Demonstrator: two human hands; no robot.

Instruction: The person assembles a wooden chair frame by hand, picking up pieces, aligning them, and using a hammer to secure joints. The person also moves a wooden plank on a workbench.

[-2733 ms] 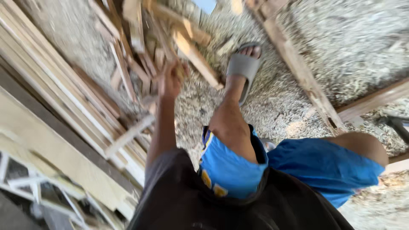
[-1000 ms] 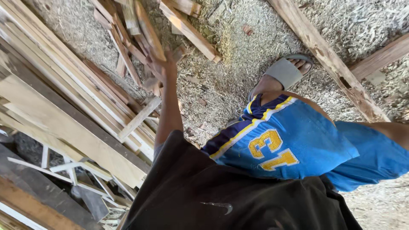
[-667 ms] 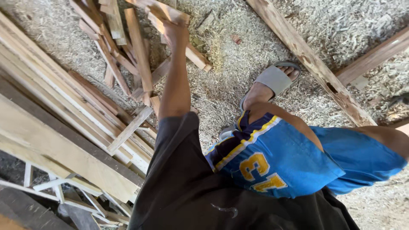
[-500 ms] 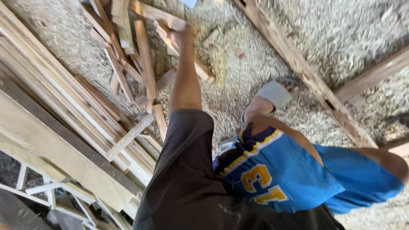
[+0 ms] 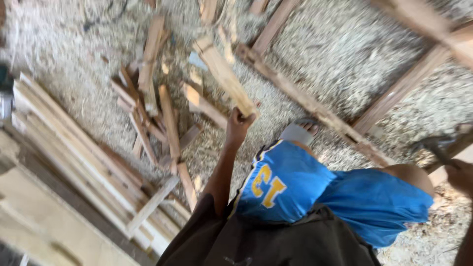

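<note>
Lifting seemed the step in hand: our left hand (image 5: 238, 124) was clamped on a wood offcut (image 5: 224, 75) raised above the scrap pile (image 5: 157, 113), our right hand (image 5: 460, 175) apparently gripping a dark tool (image 5: 438, 148), blurred.

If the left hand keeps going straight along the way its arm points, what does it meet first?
The left hand already grips a short wooden piece. Straight on, that piece would probably meet the long plank lying on the sawdust floor, though blur leaves depth unclear.
</note>
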